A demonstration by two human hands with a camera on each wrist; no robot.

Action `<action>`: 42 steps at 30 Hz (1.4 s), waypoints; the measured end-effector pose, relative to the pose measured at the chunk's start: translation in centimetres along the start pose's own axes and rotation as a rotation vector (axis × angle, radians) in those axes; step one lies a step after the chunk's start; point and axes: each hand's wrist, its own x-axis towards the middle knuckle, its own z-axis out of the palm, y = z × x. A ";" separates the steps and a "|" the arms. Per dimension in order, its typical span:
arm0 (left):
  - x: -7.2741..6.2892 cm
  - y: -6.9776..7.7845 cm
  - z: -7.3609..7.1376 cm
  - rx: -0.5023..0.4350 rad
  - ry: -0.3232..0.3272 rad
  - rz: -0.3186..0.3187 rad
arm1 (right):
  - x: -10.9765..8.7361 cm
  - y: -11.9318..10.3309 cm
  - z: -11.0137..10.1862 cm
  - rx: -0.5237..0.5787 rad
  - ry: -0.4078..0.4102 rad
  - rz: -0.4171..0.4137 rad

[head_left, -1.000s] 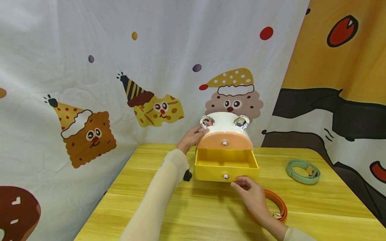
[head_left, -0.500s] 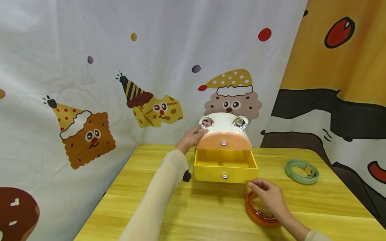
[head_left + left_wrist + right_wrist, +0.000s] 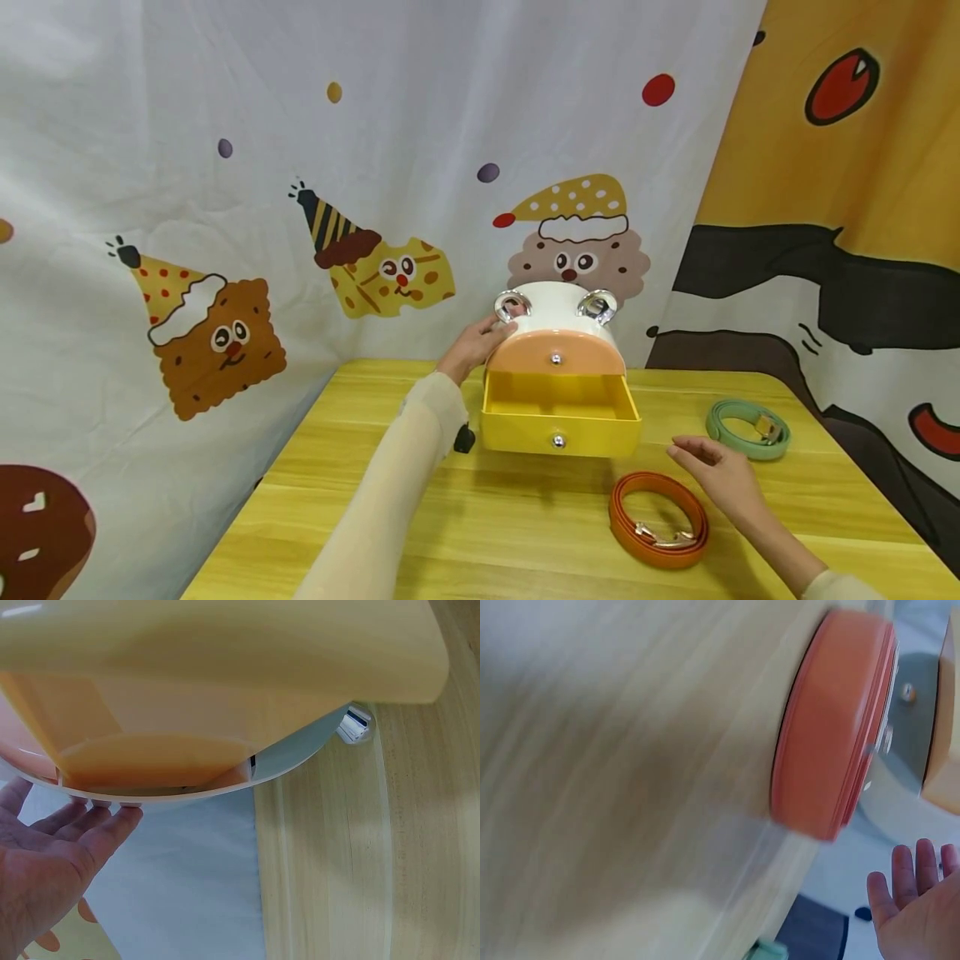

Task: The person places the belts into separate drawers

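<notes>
An orange belt (image 3: 643,554) lies before the drawer box (image 3: 555,353). Right of the box, the right hand (image 3: 723,479) is empty, fingers loose; left, a black object (image 3: 464,439) is unclear. Beyond, the left hand (image 3: 474,347), fingers uncurled, touches the box's left side.

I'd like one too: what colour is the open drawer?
The open drawer is yellow, clearest in the head view.

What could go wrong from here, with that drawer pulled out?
The yellow drawer juts forward, so the white box might tip if the left grip, touching its side, let go. The right grip is near the coiled orange belt and could perhaps knock it loose.
</notes>
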 end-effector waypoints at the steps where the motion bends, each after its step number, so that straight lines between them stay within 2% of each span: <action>1: 0.0 0.0 0.0 0.000 0.000 0.000 | 0.2 0.3 -0.3 -0.001 0.004 -0.006; 10: -0.1 -0.1 0.0 -0.010 -0.006 0.012 | 1.4 2.4 -3.2 0.013 -0.013 -0.031; 16: -0.2 -0.1 0.1 -0.018 -0.006 0.027 | 2.4 3.9 -4.9 -0.022 -0.021 -0.046; 22: -0.4 0.0 0.0 -0.002 -0.005 0.024 | 3.1 5.4 -6.8 -0.085 -0.026 -0.016; 29: -0.4 0.1 0.0 -0.013 0.004 0.023 | 3.8 6.9 -8.8 -0.121 0.008 0.002; 37: -0.3 0.0 -0.1 -0.018 0.003 0.017 | 4.6 8.6 -10.4 -0.216 0.044 0.036; 42: -0.3 0.1 0.0 -0.022 0.000 0.017 | 5.0 9.5 -11.1 -0.221 0.046 0.074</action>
